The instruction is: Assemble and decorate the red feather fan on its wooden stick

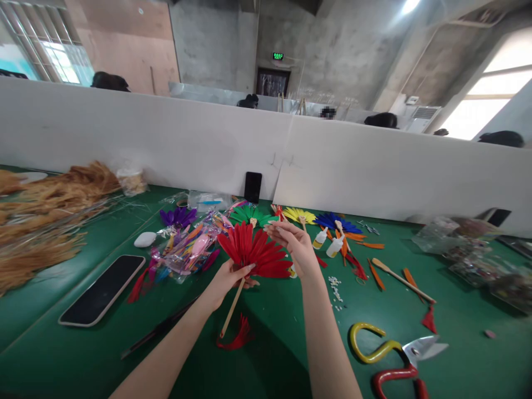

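A red feather fan (260, 252) on a thin wooden stick, with a red tassel (239, 334) at the stick's lower end, is held above the green table. My left hand (230, 280) grips it where the feathers meet the stick, thumb on the front. My right hand (293, 244) is at the upper right edge of the feathers, its fingers drawn together in a pinch. What lies between those fingertips, perhaps a feather tip, is too small to make out. Behind the fan lie a green feather fan (249, 215), a yellow one (299, 215) and a blue one (337, 223).
Scissors (399, 354) with yellow and red handles lie front right. Two glue bottles (334, 246), white beads (336, 291) and a wooden stick (403, 280) are nearer the middle. At left are a phone (103, 291), bagged feathers (193, 249) and tan fibres (54, 205). A white partition (199, 144) stands behind.
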A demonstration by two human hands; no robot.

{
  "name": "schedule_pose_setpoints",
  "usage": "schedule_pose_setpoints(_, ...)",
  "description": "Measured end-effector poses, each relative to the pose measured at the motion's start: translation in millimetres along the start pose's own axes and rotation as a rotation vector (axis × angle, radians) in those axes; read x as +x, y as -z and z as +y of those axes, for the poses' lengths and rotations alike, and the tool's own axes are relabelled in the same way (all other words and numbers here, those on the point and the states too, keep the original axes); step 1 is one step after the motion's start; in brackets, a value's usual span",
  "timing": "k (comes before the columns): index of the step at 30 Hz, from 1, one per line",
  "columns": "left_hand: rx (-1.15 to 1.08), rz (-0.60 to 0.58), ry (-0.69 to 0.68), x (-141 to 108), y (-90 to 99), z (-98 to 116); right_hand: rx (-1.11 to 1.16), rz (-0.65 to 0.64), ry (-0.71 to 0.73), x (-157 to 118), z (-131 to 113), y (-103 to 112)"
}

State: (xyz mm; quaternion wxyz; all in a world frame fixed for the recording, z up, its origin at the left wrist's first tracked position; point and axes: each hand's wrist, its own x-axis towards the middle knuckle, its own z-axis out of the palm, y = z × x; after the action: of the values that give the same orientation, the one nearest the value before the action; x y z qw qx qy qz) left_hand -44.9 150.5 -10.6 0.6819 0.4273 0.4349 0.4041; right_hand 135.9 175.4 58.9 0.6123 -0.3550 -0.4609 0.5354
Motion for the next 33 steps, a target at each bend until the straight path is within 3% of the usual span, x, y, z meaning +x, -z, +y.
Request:
schedule_pose_setpoints(10, 0.049, -0.021, -0.016, -3.5, -2.5, 3.3, -0.186, 0.024, 0.088, -0.4, 0.0, 2.8)
schedule_pose_setpoints(17, 0.075, -0.061, -0.027, -6.2, -6.0, 6.8, -0.529, 0.182, 0.238, 1.4, 3.3, 1.2)
schedule_pose_setpoints(27, 0.109, -0.094, -0.010, -11.2, -11.3, 11.2, -0.809, 0.155, 0.389, 6.1, 12.2, 6.2)
schedule_pose_setpoints(33, 0.145, -0.172, 0.005, -13.7, -12.5, 11.4, -0.892, 0.186, 0.333, 7.3, 21.6, 2.9)
